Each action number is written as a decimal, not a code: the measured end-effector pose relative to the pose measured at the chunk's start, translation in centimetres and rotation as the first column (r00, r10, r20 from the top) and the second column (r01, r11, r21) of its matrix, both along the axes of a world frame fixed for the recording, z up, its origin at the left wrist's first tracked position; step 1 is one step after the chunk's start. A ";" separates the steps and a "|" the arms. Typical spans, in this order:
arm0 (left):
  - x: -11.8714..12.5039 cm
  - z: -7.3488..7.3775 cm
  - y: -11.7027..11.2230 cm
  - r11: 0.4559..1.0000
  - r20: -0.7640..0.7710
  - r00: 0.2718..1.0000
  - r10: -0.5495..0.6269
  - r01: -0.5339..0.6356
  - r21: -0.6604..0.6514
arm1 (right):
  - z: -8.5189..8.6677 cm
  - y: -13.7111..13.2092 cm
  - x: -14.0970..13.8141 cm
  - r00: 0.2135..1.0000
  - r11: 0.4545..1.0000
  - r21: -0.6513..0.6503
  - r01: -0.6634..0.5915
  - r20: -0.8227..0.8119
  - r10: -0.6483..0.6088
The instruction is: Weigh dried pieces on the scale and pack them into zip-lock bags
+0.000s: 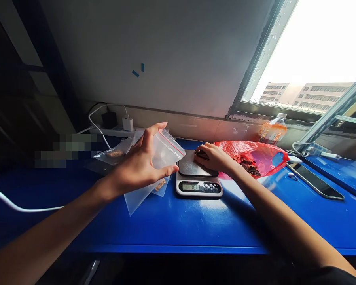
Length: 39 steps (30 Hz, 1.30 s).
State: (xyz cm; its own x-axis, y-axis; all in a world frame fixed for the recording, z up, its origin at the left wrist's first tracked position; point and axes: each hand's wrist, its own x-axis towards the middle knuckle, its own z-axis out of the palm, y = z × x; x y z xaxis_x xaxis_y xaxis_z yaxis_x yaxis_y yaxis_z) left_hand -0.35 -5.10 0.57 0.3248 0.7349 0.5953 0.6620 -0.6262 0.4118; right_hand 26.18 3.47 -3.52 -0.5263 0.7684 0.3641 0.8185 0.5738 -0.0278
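Observation:
My left hand (pixel 136 166) holds a clear zip-lock bag (pixel 163 152) with a red seal line. Its thumb and forefinger are apart, and the other fingers are mostly hidden. The bag's lower corner hangs below my wrist. My right hand (pixel 211 155) is over the metal plate of a white digital scale (pixel 198 189), its fingers curled on dark dried pieces (pixel 202 154). Whether these touch the plate I cannot tell. The display is lit, its digits too blurred to read surely. Behind my right wrist, a red plastic bag (pixel 273 162) lies open with dark reddish-brown dried pieces (pixel 249 165) inside.
Clear bags with brown bits (pixel 115 153) lie on the blue table (pixel 178 229) by my left hand; another small bag (pixel 160 185) sits beside the scale. A phone (pixel 317 180), an orange-labelled bottle (pixel 273 130), a white charger (pixel 127 123) and white cables surround the work area.

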 end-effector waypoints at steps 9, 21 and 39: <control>0.1 0.1 0.1 1.000 -0.010 1.000 -0.005 0.005 0.000 | 0.9 -0.3 -0.8 0.985 0.995 -0.056 0.078 0.156 -0.069; 0.2 0.1 -0.1 1.000 -0.037 0.999 -0.013 0.013 0.002 | 1.5 0.9 0.1 0.996 0.996 -0.090 0.007 0.093 0.001; 1.2 -0.5 -0.6 0.995 -0.070 0.997 -0.044 0.037 -0.095 | 6.6 -3.7 -2.1 0.954 0.968 -0.042 -0.248 -0.187 0.236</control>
